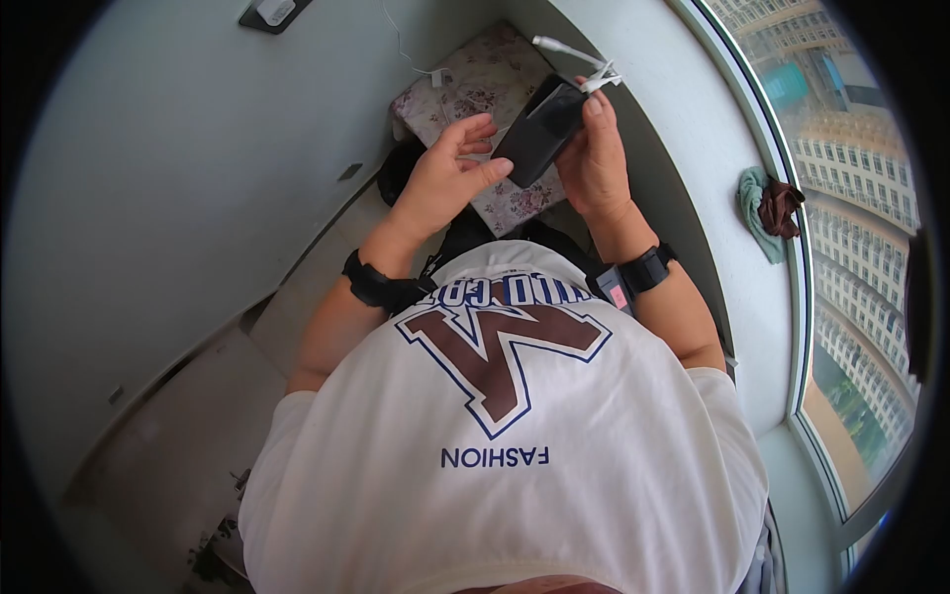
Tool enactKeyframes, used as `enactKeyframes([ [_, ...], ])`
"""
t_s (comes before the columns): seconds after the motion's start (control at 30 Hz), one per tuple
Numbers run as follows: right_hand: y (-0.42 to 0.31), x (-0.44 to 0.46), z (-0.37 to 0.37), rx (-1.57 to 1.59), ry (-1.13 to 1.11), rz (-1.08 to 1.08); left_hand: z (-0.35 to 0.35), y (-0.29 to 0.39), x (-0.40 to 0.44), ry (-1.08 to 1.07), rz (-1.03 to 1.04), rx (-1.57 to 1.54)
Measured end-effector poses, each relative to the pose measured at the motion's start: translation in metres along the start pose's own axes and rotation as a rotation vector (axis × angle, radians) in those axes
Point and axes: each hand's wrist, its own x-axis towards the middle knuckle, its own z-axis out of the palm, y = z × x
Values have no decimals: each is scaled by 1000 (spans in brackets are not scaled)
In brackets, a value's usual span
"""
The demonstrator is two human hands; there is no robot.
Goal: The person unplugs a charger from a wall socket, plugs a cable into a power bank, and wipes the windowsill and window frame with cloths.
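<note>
My right hand (598, 158) grips a flat black device (539, 134), shaped like a phone or power bank, by its right side. A bunched white cable (601, 77) is held at its upper end, near my right thumb, with a plug end (551, 45) sticking out to the left. My left hand (457, 170) is open at the device's lower left, fingers apart and slightly bent. The left thumb tip overlaps the device's corner; whether it presses on it I cannot tell. The fingers behind the device are hidden.
Below my hands stands a table with a floral cloth (465, 74), a white charger (437, 77) on it. On the sill to the right lie crumpled green and brown cloths (770, 208), beside a window (851, 178). A wall (198, 148) is at left.
</note>
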Motion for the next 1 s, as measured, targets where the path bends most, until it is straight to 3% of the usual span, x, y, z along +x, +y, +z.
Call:
enactKeyframes([
  [0.07, -4, 2, 5, 13, -15, -25, 9, 9, 0, 10, 118, 122],
  [0.23, 29, -3, 16, 71, -32, 113, 17, 10, 7, 71, 67, 463],
  [0.3, 45, -7, 14, 34, -3, 164, 15, -8, 6, 105, -122, 504],
  [0.4, 61, -2, -3, -27, -8, 303, -3, -46, -1, 154, -232, 424],
  [0.47, 60, 2, -20, -642, -122, 282, -19, -78, -7, 207, -221, 408],
  [0.53, 26, 8, -29, -799, -130, 44, -39, -104, -10, 280, -212, 412],
  [0.57, 4, 16, -40, -1010, -116, -200, -50, -118, -10, 277, -212, 405],
  [0.63, -48, 25, -51, -1548, 59, -589, -76, -147, -7, 343, -281, 428],
  [0.67, -65, 29, -60, -1651, 171, -727, -90, -158, -4, 351, -287, 439],
  [0.77, -90, 44, -118, -2067, 441, -795, -130, -198, 11, 399, -332, 453],
  [0.83, -81, 50, -150, -2345, 624, -651, -142, -198, 27, 377, -368, 513],
  [0.9, -81, 56, -150, -2321, 586, -695, -161, -208, 45, 335, -465, 595],
  [1.0, -82, 51, -150, -2271, 532, -744, -181, -265, 73, 333, -453, 678],
])
